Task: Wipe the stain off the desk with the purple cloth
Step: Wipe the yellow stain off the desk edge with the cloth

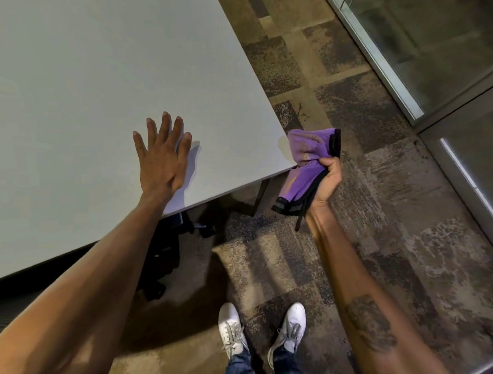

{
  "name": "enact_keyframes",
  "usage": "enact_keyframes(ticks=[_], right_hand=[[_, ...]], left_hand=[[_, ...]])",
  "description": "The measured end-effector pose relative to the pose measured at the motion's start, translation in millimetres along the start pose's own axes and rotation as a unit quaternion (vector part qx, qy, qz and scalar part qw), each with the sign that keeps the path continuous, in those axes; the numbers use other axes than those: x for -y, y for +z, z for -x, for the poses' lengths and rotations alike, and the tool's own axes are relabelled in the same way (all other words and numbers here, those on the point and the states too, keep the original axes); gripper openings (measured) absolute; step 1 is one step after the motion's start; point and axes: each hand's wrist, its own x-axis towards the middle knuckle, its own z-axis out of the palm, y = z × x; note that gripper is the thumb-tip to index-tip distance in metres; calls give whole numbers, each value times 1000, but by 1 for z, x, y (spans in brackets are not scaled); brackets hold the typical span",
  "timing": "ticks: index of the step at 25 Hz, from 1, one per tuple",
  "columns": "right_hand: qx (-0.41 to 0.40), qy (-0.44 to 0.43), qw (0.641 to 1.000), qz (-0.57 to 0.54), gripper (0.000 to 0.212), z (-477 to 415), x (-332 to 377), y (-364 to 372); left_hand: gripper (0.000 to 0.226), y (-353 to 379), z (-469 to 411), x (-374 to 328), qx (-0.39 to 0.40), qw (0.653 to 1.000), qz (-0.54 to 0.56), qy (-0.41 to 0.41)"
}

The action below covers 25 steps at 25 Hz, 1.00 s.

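So my right hand is fisted around the bunched purple cloth just off the desk's near right corner, basically touching the faint stain there, while my left hand rests flat, fingers spread, empty, farther in.

A patchy brown and grey carpet covers the floor. Two white shoes with grey laces stand on it. A glass wall with metal frame runs at right.
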Motion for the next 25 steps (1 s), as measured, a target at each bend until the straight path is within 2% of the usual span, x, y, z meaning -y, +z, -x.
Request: enact_keyframes(ticks=[3,7,10,13,16,18,22,25], right_hand=[[-36,-51,998,-29,19,15,-17,-13],[-128,-80,989,-10,33,42,-41,4],[-118,-99,988,-6,44,53,-48,13],[-124,-73,989,34,58,69,-63,20],[-83,-19,993,86,51,110,-102,26],[-49,-5,996,72,39,129,-119,34],[-17,39,996,79,28,156,-128,46],[31,86,987,129,32,171,-127,44]], left_hand=[[59,2,0,0,2,1000,-16,3],[58,5,1,0,-1,999,-46,11],[59,6,1,3,3,999,-37,14],[59,6,1,3,8,1000,-20,13],[59,3,3,4,18,1000,7,21],[57,0,4,6,27,997,68,21],[54,-15,2,12,72,977,202,-13],[54,-37,10,10,123,967,221,-19]])
